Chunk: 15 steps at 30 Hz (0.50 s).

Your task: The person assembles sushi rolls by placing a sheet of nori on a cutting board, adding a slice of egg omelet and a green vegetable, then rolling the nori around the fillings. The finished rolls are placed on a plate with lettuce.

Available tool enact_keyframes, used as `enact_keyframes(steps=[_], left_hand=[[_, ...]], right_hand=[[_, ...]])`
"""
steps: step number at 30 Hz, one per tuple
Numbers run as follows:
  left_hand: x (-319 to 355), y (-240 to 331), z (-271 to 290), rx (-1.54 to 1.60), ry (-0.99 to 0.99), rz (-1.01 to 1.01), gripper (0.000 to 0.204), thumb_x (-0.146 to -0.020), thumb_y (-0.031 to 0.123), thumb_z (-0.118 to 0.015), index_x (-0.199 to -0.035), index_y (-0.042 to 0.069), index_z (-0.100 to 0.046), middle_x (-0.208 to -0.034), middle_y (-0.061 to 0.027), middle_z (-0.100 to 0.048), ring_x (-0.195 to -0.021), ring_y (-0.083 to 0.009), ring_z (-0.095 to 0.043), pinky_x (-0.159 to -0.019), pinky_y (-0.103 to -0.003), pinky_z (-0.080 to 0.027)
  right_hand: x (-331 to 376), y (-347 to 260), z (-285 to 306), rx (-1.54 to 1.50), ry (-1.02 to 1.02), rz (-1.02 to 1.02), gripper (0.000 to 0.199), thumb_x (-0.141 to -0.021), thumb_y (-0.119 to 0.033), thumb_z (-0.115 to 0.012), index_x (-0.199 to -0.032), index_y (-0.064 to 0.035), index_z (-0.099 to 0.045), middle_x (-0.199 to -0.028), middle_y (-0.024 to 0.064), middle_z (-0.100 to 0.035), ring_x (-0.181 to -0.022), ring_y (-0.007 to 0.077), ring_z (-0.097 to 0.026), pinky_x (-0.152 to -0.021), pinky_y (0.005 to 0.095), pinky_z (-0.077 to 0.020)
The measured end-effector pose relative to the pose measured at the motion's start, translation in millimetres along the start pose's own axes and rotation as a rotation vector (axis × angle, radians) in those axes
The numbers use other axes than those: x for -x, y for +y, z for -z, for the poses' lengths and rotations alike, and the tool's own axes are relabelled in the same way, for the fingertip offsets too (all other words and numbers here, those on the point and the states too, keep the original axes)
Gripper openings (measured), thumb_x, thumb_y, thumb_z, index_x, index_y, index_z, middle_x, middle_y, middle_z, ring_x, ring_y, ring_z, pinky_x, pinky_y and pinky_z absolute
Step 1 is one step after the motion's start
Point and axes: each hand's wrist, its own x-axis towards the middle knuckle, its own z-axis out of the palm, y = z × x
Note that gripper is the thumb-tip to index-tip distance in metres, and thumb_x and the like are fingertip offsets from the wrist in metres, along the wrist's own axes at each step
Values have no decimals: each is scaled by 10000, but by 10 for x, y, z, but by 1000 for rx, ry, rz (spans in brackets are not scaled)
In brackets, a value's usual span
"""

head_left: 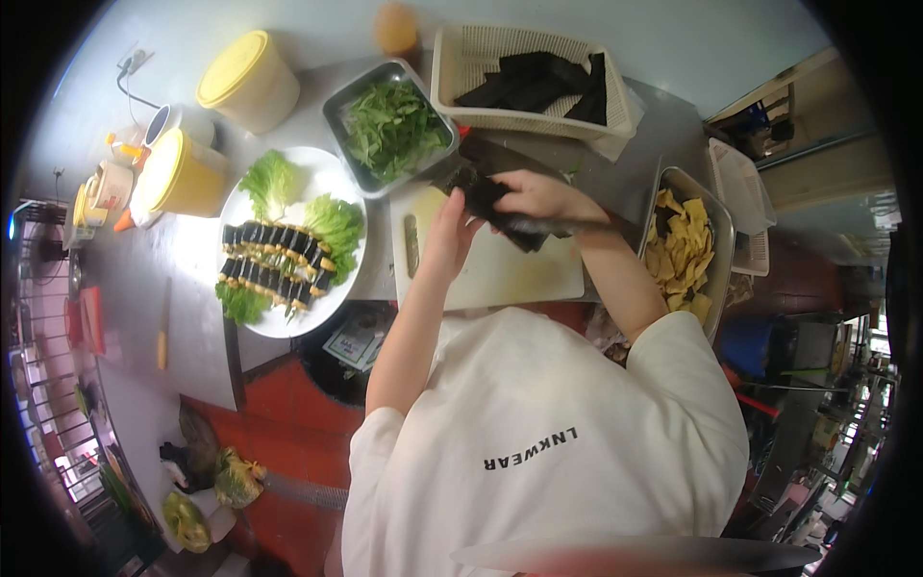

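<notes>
Over a white cutting board (510, 279), both hands are closed on black seaweed sheets (486, 195). My left hand (452, 231) pinches their left edge, its fingertips partly hidden. My right hand (540, 197) grips the right side from above. A dark, blurred, blade-like shape crosses near my right hand, and I cannot make out what it is. Left of the board, a white round plate (306, 165) bears lettuce (332, 226) and rows of small black-wrapped rolls (279, 260) with yellowish ends.
Behind the board stand a metal tray (332, 104) of green leaves and a white basket (447, 58) of black sheets. To the right is a metal tray (723, 231) of yellow flat pieces. Lidded yellow tubs (255, 91) and a wooden-handled knife (162, 346) are at the left.
</notes>
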Motion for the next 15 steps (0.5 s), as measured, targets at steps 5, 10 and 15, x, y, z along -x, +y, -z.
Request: enact_keyframes(steps=[5,10,15], left_hand=[[44,-13,92,56,138,24,416,-957,287,-532,-1270,15,-504,-1137,-90,-616,-1039,-194,-591,-913,-352,-446],[178,-124,160,111,58,89,373,-942,241,-555,-1220,-6,-531,-1117,-91,-623,-1017,-196,-598,-835,-326,-478],[188,-105,118,93,43,224,350,-934,183,-550,-1223,-13,-523,-1131,-111,-624,-1066,-209,-586,-878,-337,-482]], right_hand=[[83,363,-337,-138,105,-88,268,-903,-70,-549,-1154,21,-564,-964,41,-639,-826,86,-587,-718,248,-492],[189,416,-405,-192,69,-69,284,-915,-84,-557,-1181,15,-546,-999,53,-636,-896,108,-593,-790,266,-490],[178,605,-595,-233,50,6,310,-899,-86,-544,-1193,12,-521,-982,51,-620,-863,113,-597,-759,267,-498]])
